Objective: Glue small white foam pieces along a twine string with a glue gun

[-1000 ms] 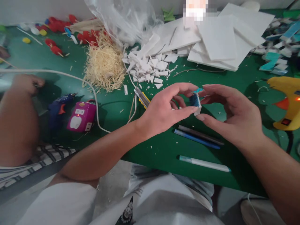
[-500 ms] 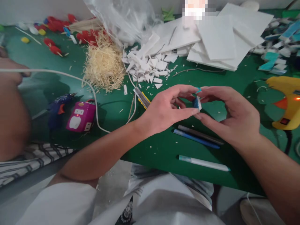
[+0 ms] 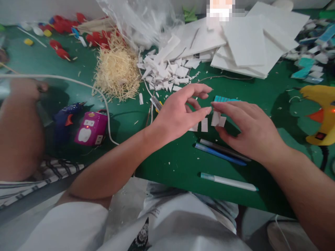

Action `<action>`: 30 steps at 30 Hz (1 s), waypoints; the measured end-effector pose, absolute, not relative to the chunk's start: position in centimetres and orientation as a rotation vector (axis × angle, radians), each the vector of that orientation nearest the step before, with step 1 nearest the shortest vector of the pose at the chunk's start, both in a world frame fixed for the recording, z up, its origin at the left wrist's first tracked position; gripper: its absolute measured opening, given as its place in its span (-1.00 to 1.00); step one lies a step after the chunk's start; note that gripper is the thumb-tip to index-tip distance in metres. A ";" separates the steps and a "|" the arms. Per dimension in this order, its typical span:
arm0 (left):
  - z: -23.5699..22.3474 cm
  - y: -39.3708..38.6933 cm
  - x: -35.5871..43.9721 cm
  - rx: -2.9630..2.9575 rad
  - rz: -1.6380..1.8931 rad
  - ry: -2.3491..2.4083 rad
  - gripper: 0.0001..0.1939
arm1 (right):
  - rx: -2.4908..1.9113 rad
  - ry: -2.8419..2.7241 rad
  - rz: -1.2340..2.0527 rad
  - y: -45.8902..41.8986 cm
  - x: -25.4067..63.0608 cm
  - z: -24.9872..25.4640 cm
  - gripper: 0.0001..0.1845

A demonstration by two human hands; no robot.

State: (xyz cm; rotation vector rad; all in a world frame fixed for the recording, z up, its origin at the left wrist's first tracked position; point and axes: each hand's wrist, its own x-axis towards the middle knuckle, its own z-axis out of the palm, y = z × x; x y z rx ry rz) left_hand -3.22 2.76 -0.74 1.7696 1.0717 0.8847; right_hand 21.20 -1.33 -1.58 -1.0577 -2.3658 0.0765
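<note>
- Held over the table (image 3: 180,158) with the left hand (image 3: 172,116): wide between thumb and fingertips, with the fingers loosely curled.
- Reaching in from the other side with the right hand (image 3: 259,134), thumb and forefinger spread around small white pieces (image 3: 215,119); cannot tell whether gripped or merely touched.
- Seen at the mouth of that right hand: two such pieces, overlapping or just side by side, close beneath the forefinger tip and just above the thumb.
- Just beyond the same forefinger, partly covered by it: a teal striped piece (image 3: 221,99).
- Below the left thumb, lying on the table between the two hands: a loose white rectangle (image 3: 204,124), with another (image 3: 193,128) nearer the left palm, partly hidden.
- Nearer the body, below both hands: a dark pen (image 3: 225,150) just beside a blue pen (image 3: 220,154), then a white pen (image 3: 229,181) set apart.
- Partly hidden behind the left hand: a cutter (image 3: 156,104).
- Well to the right of the right hand: a yellow glue gun (image 3: 316,94).
</note>
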 end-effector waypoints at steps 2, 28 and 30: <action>-0.7 2.9 -3.4 1.942 0.815 1.118 -0.62 | -1.058 -2.416 0.132 -1.2 21.4 -1.8 -0.33; 2.3 2.7 -3.6 2.512 -0.163 1.220 -0.38 | -1.134 -2.466 0.273 -1.0 21.9 -2.4 -0.48; 2.0 2.7 -3.8 2.535 -0.097 1.211 -0.38 | -1.160 -2.445 0.276 -1.0 22.0 -2.3 -0.47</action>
